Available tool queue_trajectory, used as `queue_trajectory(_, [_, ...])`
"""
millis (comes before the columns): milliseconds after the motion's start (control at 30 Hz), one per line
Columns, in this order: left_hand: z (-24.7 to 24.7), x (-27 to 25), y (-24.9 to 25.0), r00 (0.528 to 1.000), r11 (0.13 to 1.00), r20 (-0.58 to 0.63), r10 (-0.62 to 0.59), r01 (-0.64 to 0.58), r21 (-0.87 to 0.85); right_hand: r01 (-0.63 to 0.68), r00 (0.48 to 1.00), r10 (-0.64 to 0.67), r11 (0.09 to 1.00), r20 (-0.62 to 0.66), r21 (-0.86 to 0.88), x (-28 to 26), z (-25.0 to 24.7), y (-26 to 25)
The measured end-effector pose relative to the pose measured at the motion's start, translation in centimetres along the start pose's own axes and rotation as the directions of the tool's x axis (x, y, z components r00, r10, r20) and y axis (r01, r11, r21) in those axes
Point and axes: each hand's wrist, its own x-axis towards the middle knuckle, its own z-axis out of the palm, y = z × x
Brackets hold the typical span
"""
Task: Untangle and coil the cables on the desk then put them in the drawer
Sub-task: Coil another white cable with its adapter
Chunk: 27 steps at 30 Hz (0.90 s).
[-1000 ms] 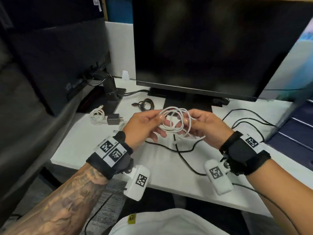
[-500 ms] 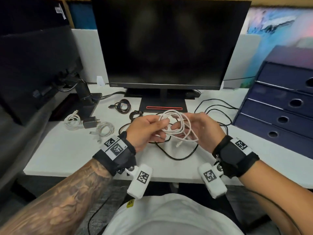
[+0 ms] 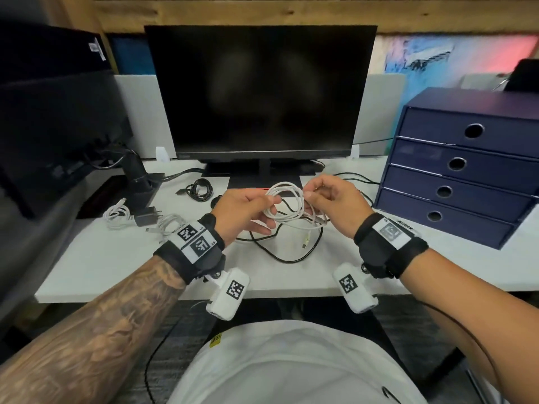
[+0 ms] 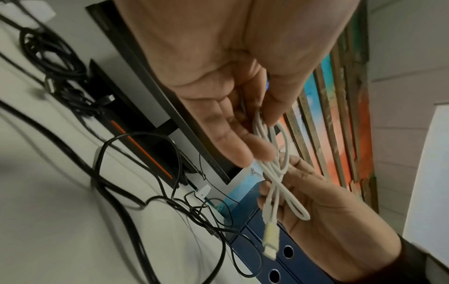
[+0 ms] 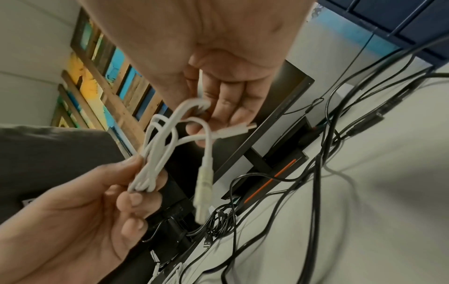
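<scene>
A white cable (image 3: 287,205) is looped into a loose coil above the desk, held between both hands. My left hand (image 3: 248,211) pinches the left side of the loops (image 5: 145,178) between thumb and fingers. My right hand (image 3: 326,199) pinches the right side, near one plug (image 5: 239,130). The other plug (image 3: 305,243) (image 4: 269,244) dangles below the coil. Under the hands a long black cable (image 3: 280,252) lies in loose curves on the white desk (image 3: 110,266). The dark blue drawer unit (image 3: 455,182) stands at the right with all its drawers closed.
A monitor (image 3: 259,91) stands behind the hands. On the left of the desk lie two white coiled cables (image 3: 116,214) (image 3: 170,224), a black plug adapter (image 3: 147,218) and a small black coiled cable (image 3: 199,189). A second monitor arm (image 3: 137,176) rises at the far left.
The head view has swung to the right and up, bringing the drawer unit fully into sight. Both hands stayed together on the white coil, with one plug now hanging lower.
</scene>
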Motion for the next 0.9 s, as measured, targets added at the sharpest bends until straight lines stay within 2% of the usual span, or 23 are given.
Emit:
queue_trajectory(133, [-0.5,-0.5,0.2,0.998,0.992,0.021,0.053,-0.055,0.117,0.005,1.0,-0.006,0.999,-0.013,-0.038,-0.3,-0.1,-0.6])
queue_trajectory(267, [-0.8,-0.6,0.9,0.996,0.983,0.05,0.076,-0.083,0.167,0.039,0.995,-0.027,0.992,0.097,-0.116,-0.7,0.1,-1.1])
queue_trajectory(367, [-0.6,-0.6,1.1,0.993,0.971,0.094,0.075,-0.094,0.218,0.09,0.991,-0.07,0.978,0.11,-0.189,-0.5,0.6,-1.1])
queue_trajectory(567, [-0.5,-0.8,1.4,0.964,0.997,0.26,-0.059,0.071,-0.035,0.076,0.991,-0.062,0.99,0.121,-0.116,-0.3,0.0,-1.0])
queue_trajectory(767, [-1.0,-0.2,1.3,0.991,0.996,0.131,-0.018,0.03,-0.089,0.125,0.99,-0.104,0.958,0.093,-0.26,0.2,-1.4,-0.9])
queue_trajectory(900, [-1.2,0.1,0.7,0.997,1.0,0.073,0.014,-0.012,-0.017,0.101,0.994,-0.083,0.938,0.067,-0.333,0.3,-1.4,-0.6])
